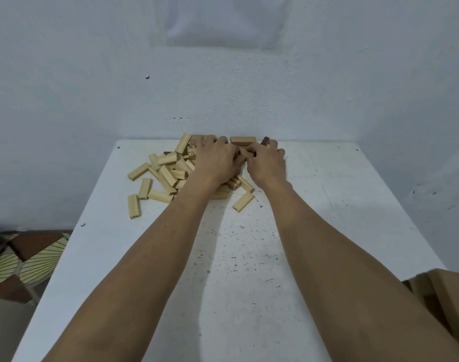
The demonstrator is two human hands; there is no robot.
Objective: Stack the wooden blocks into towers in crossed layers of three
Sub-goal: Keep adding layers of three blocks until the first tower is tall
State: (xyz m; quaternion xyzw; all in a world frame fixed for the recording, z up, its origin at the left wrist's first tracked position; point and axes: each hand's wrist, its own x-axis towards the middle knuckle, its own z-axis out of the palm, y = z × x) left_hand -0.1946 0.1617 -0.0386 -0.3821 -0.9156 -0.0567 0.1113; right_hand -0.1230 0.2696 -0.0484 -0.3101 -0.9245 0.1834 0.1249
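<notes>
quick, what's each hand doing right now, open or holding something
left hand: fingers bent over the block pile, grip cannot be told
right hand: pinching a block

Both hands lie over the middle of the block pile (168, 173), so whatever sits beneath the left hand (214, 159) and the right hand (268, 161) is out of sight, and I can't tell whether either grips a block. Only a corner of a dark block (265, 140) shows behind the right hand. The counter (236, 283) is cut off at its near edge, and a patterned thing (27, 259) at lower left is cut off too.
</notes>
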